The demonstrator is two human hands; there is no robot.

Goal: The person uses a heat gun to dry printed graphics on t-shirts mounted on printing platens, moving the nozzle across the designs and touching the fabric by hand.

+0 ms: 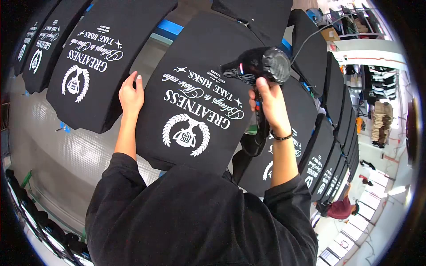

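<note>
My right hand (271, 106) is wrapped round the handle of a black hair dryer (253, 66), held above the printed black shirt (204, 48) in front of me. Its nozzle points left, over the small lettering. White print on this shirt shows "GREATNESS", script lines and a wreath emblem (185, 135). Beside the shirt's left edge, my left hand (132, 95) is open and holds nothing, its fingers extended. Whether it touches the cloth I cannot tell. Left of it lies another printed shirt (95, 57) of the same design.
Rows of similar black shirts (317, 162) on boards run along both sides. The dryer's cord (310, 35) trails to the upper right. A grey floor (66, 164) shows at the left. A person in a dark red top (339, 208) is far off at the right, near hanging garments (381, 124).
</note>
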